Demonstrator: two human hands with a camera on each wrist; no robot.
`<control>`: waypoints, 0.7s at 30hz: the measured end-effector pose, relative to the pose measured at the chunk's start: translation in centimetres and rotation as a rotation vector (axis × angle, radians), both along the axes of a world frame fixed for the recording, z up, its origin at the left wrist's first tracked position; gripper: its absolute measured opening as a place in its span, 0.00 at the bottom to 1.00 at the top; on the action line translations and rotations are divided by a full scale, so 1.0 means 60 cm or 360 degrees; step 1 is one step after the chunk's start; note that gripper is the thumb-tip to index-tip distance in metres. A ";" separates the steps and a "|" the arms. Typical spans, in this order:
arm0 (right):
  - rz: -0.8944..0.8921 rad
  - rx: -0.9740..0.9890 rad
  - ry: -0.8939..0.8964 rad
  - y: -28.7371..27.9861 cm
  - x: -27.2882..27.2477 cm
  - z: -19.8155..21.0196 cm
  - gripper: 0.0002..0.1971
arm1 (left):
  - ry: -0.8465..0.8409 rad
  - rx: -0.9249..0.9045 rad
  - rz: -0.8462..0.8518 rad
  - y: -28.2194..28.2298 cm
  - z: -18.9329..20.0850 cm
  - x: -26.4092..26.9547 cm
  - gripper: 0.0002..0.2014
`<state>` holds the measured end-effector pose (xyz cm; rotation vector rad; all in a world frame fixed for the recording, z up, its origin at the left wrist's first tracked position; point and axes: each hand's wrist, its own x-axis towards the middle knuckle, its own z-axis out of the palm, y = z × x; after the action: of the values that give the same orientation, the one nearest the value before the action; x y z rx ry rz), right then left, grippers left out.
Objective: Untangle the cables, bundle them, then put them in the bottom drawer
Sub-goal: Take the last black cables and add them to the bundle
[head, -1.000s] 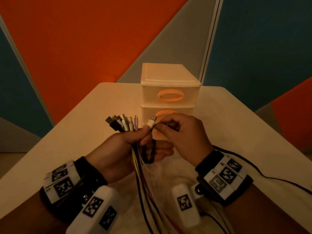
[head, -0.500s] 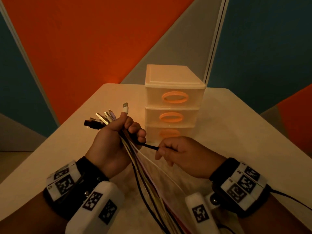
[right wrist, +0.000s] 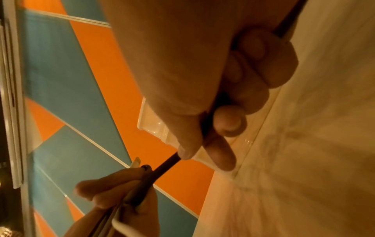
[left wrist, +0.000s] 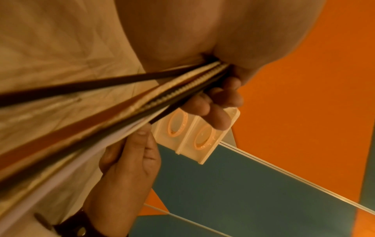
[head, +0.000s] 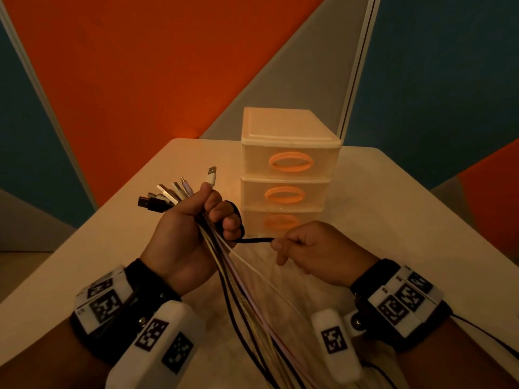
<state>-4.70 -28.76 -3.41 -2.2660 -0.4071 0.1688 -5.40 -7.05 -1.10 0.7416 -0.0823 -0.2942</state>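
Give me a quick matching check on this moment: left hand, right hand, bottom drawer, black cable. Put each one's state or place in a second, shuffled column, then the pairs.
Column 1:
1. left hand
2. right hand
3. bottom drawer
4. black cable

Column 2:
A. shut, at the foot of the stack on the table
B. grips the bunch of cables just below their plugs
C. stretched between the two hands
D. pinches a single strand, off to the side of the bunch

Pairs: 1-B, 2-D, 3-A, 4-C
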 end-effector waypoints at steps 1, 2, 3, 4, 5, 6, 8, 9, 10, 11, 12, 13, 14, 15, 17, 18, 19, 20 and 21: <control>-0.0034 -0.0011 -0.0028 -0.001 0.000 0.001 0.17 | -0.0006 0.0002 -0.0003 0.000 0.000 0.000 0.18; -0.0046 0.0004 -0.0034 -0.003 0.001 0.001 0.16 | -0.0007 0.0003 -0.0006 0.000 0.000 0.000 0.19; -0.0038 0.0042 -0.0017 -0.003 0.002 -0.001 0.15 | -0.0005 0.0001 -0.0010 0.000 0.000 0.000 0.19; -0.0002 0.0084 0.0015 -0.004 0.003 -0.004 0.14 | -0.0004 -0.0003 -0.0014 0.000 0.000 0.001 0.19; 0.0040 0.0125 0.0068 -0.004 0.004 -0.007 0.13 | -0.0004 -0.0011 -0.0017 0.000 0.000 0.001 0.19; 0.0078 0.0157 0.0135 -0.006 0.005 -0.009 0.13 | -0.0007 -0.0016 -0.0023 0.001 0.000 0.002 0.19; 0.0113 0.0172 0.0249 -0.010 0.005 -0.008 0.14 | -0.0022 -0.0017 -0.0037 0.002 0.000 0.002 0.19; 0.0090 0.0145 0.0259 -0.012 0.005 -0.006 0.13 | -0.0032 -0.0015 -0.0044 0.002 -0.001 0.002 0.19; 0.0031 0.0091 0.0228 -0.013 0.008 -0.006 0.14 | -0.0045 -0.0017 -0.0056 0.002 -0.001 0.002 0.19; -0.0056 0.0031 0.0184 -0.015 0.010 -0.005 0.15 | -0.0065 -0.0016 -0.0074 0.002 -0.001 0.002 0.19; -0.0139 -0.0013 0.0155 -0.017 0.013 -0.005 0.17 | -0.0089 -0.0007 -0.0099 0.002 -0.001 0.001 0.20; -0.0193 -0.0028 0.0153 -0.018 0.015 -0.006 0.18 | -0.0114 0.0006 -0.0130 0.003 -0.001 0.001 0.20; -0.0214 -0.0021 0.0170 -0.018 0.017 -0.005 0.17 | -0.0140 0.0017 -0.0172 0.004 -0.002 0.001 0.20; -0.0220 0.0007 0.0200 -0.018 0.019 -0.005 0.16 | -0.0168 0.0024 -0.0229 0.005 -0.004 0.000 0.20; -0.0247 0.0083 0.0222 -0.018 0.022 -0.001 0.13 | -0.0219 0.0036 -0.0374 0.005 -0.006 0.000 0.20; -0.0283 0.0107 0.0185 -0.018 0.023 0.002 0.13 | -0.0241 0.0055 -0.0451 0.003 -0.008 -0.001 0.20; -0.0339 0.0124 0.0102 -0.017 0.023 0.006 0.11 | -0.0263 0.0098 -0.0523 0.000 -0.010 -0.003 0.20; -0.0410 0.0132 -0.0034 -0.015 0.023 0.009 0.09 | -0.0291 0.0173 -0.0591 -0.004 -0.013 -0.005 0.19; -0.0496 0.0151 -0.0188 -0.012 0.022 0.011 0.09 | -0.0326 0.0275 -0.0654 -0.008 -0.014 -0.009 0.19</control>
<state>-3.41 -29.49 -2.73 -2.2186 -0.1161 -0.1421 -5.96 -7.52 -1.94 0.9240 -0.4105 -0.6221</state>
